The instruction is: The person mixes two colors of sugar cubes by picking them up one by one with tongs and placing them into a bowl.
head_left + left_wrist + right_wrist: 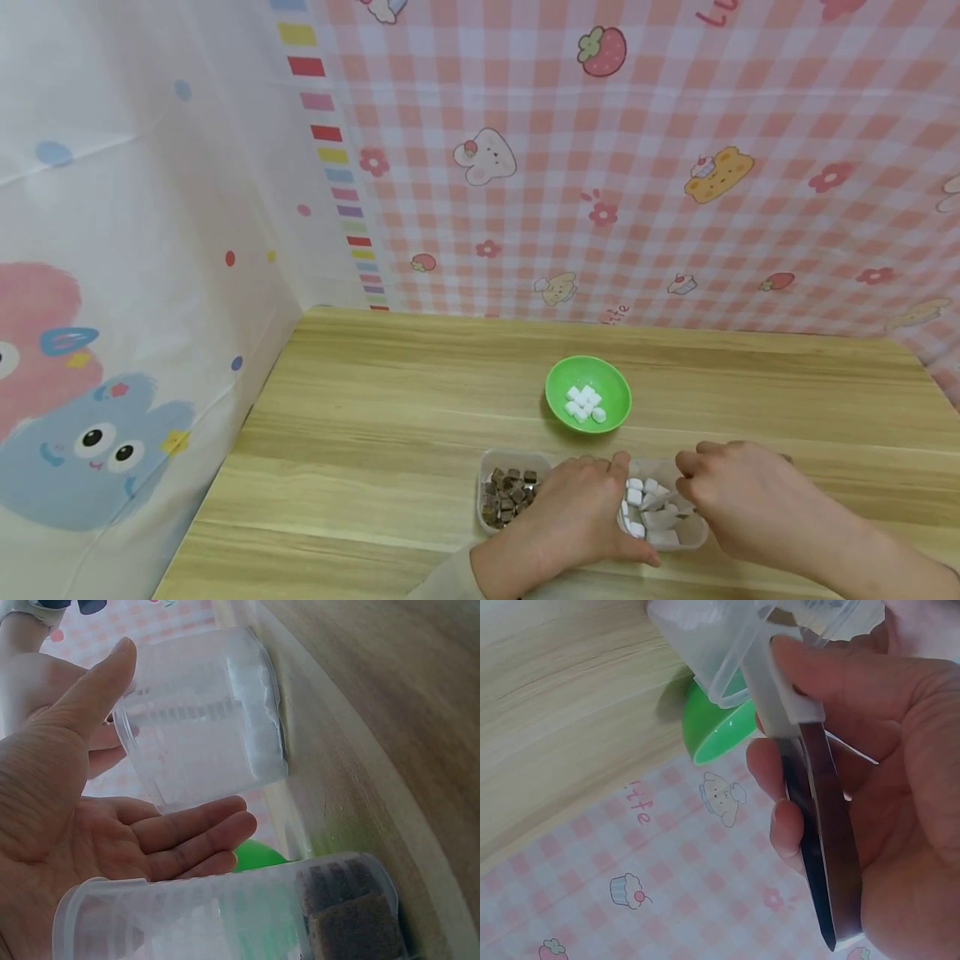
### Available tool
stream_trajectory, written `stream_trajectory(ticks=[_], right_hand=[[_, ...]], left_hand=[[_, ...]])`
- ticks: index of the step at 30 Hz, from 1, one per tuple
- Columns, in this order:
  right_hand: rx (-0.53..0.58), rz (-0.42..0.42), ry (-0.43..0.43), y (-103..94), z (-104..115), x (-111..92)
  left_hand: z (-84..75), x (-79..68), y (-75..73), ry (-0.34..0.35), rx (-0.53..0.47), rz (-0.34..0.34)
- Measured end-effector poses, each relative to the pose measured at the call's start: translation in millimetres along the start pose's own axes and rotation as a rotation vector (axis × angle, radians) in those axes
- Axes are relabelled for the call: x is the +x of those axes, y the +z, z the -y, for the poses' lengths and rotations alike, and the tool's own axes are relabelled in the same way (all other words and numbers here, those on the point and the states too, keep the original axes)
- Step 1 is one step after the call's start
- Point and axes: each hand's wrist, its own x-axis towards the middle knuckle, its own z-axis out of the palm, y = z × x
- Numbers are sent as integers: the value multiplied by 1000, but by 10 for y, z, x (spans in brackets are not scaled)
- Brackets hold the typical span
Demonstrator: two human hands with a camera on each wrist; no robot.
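My left hand (pixel 573 512) lies along the left side of a clear plastic tub (pixel 693 533) of white cubes (pixel 635 497). In the left wrist view its thumb and fairly straight fingers spread about that tub, close to its wall. My right hand (pixel 750 500) grips metal tongs (pixel 829 832) with pale, broad tips (pixel 660 520), which reach down into the tub among the cubes. Whether the tips pinch a cube cannot be seen. Left of it stands a second clear tub (pixel 482 492) holding brown cubes (pixel 506 497), partly covered by my left hand.
Behind the tubs sits a green bowl (pixel 558 404) with several white cubes in it. All stand on a wood-grain table (pixel 360 433). A pink checked cloth (pixel 540 183) hangs behind the table, and a white printed cloth (pixel 150 208) hangs at the left.
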Motion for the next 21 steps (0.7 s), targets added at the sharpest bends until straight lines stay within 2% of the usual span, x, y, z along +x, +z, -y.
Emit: stream_trajectory(ticks=[3,8,16,21], right_hand=[[-12,8,1,1,5,11],[11,-26,-6,17,23,14],[-38,-69,-49,47,24,30],[20,-126,-55,36,-40,-12]], left_hand=[[3,-1,-1,0,-2,2],[5,-3,0,-2,-8,5],[6,-7,-3,-4,-5,2],[5,-9,-6,-10,-8,8]])
